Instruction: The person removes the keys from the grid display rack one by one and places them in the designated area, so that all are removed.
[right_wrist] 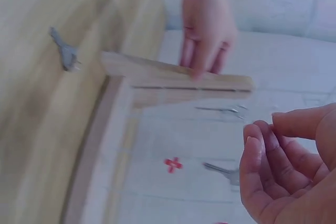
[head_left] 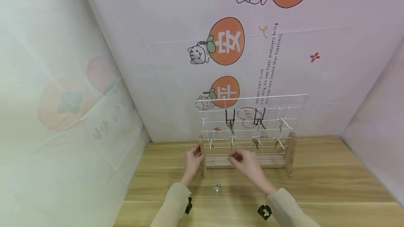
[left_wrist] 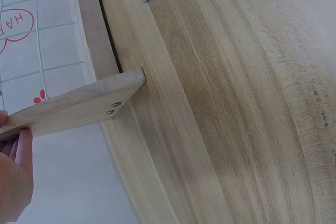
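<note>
A white wire rack with hooks (head_left: 250, 96) stands in wooden side posts. My left hand (head_left: 192, 160) grips its left post (head_left: 202, 157), thumb and fingers on either side; the left wrist view shows part of that hand at the post (left_wrist: 79, 100). Before the lower wires is my right hand (head_left: 246, 162), its fingers loosely bent and thumb near the fingertips. Nothing shows between them in the right wrist view. Just past those fingertips hangs a key (right_wrist: 223, 171). Another key (head_left: 217, 189) lies on the table in front of the rack.
More keys hang on the rack, among them one on a black hook (head_left: 230, 125) and one at lower right (head_left: 255, 143). A wooden crossbar (head_left: 246, 164) joins the posts. Printed cloth (head_left: 170, 80) covers the walls behind and beside the wooden table (head_left: 331, 185).
</note>
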`<state>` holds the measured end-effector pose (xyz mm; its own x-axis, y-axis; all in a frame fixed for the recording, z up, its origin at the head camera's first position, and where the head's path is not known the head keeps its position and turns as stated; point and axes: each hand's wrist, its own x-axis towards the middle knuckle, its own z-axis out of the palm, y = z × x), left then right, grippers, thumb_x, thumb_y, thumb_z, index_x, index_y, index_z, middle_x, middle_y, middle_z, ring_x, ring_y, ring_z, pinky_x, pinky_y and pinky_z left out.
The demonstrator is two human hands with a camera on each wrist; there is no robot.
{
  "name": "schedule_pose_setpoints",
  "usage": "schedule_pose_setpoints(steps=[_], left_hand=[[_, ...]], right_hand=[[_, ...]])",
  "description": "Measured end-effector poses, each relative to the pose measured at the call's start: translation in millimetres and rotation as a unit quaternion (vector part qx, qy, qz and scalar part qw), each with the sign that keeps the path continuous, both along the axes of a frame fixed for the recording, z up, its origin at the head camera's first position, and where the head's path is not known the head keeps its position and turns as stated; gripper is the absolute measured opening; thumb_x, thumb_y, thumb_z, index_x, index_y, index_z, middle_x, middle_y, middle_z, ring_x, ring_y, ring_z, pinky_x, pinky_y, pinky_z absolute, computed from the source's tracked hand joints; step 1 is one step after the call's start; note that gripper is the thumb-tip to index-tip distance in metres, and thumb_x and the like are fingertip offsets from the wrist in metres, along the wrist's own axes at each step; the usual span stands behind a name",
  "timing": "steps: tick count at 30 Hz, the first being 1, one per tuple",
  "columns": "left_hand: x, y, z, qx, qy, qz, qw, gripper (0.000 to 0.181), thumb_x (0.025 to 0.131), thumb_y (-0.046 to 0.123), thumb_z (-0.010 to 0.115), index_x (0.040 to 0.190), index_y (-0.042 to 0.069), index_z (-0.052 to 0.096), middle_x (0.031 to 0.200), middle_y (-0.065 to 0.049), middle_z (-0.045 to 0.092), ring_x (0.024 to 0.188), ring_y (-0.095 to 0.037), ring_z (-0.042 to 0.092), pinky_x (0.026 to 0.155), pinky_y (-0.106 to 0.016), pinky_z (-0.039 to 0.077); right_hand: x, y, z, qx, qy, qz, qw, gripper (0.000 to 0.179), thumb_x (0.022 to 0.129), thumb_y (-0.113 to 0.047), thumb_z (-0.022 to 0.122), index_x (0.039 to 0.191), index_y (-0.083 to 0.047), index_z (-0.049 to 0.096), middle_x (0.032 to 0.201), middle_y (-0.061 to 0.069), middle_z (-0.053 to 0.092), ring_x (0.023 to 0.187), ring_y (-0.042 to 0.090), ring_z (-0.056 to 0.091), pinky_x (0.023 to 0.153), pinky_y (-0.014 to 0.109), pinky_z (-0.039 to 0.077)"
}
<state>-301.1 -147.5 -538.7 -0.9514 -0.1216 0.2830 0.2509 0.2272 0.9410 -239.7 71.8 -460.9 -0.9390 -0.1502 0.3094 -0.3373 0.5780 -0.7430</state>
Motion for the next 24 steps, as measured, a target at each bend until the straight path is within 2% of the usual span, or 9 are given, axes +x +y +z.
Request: schedule_pose_setpoints(steps=[7,13,17,24], left_hand=[[-0.8,-1.7,0.4,-0.003,-0.001,-0.002,1.0000,0.042,0.084,-0.010,0.065,0.125,-0.017,0.057,0.121,-0.038,0.062,0.111,-0.048,0.066,0.091,-0.038,0.063],[0.8,-1.4,0.8,-0.008,-0.010,0.000,0.9999,0.043,0.084,-0.008,0.067,0.125,-0.017,0.057,0.121,-0.038,0.062,0.111,-0.047,0.066,0.091,-0.038,0.063],[1.0,-0.8,0.4,-0.010,-0.014,0.001,0.9999,0.042,0.084,-0.009,0.066,0.125,-0.017,0.057,0.121,-0.038,0.062,0.110,-0.047,0.066,0.091,-0.038,0.063],[0.1,0.5,-0.7,-0.016,-0.012,0.011,0.9997,0.042,0.084,-0.009,0.066,0.125,-0.016,0.058,0.121,-0.037,0.063,0.110,-0.046,0.067,0.091,-0.038,0.063]], right_hand=[[-11.5,10,25.9,-0.007,0.088,-0.016,0.9960,0.005,0.087,-0.009,0.073,0.091,-0.005,0.072,0.081,0.005,0.075,0.068,0.009,0.067,0.061,0.014,0.058],[-21.1,14,39.7,-0.020,0.135,-0.039,0.9899,0.008,0.089,-0.008,0.072,0.095,-0.005,0.072,0.086,0.008,0.076,0.074,0.016,0.071,0.065,0.016,0.061],[-24.7,13,45.2,-0.037,0.155,-0.046,0.9861,0.012,0.089,-0.008,0.071,0.100,-0.002,0.070,0.091,0.012,0.076,0.078,0.022,0.072,0.066,0.021,0.064],[-32.7,5,48.6,-0.060,0.170,-0.052,0.9822,0.024,0.088,-0.005,0.072,0.109,0.004,0.066,0.099,0.017,0.073,0.085,0.028,0.072,0.074,0.036,0.067]])
